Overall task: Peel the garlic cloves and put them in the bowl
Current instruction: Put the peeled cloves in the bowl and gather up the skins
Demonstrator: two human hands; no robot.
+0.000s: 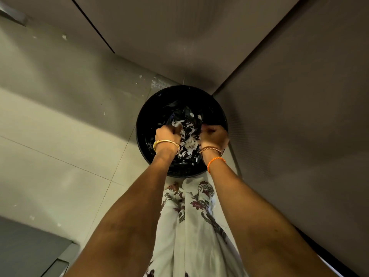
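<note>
A round black bin point(157, 108) with a dark liner stands on the floor in a corner, and white garlic peels point(189, 141) lie scattered inside it. Both my arms reach down over the bin. My left hand point(165, 133), with a gold bangle at the wrist, has its fingers curled down, and white peels show at its fingertips. My right hand point(214, 134), with a chain bracelet and an orange thread at the wrist, is curled and blurred over the bin's right side. Whether it holds anything is hidden. No garlic cloves or bowl are in view.
Grey cabinet panels point(299, 116) rise behind and to the right of the bin. Pale floor tiles point(60, 166) spread to the left, with a few white flecks on them. My white flowered garment point(191, 226) hangs between my arms. A grey surface point(24, 248) sits at bottom left.
</note>
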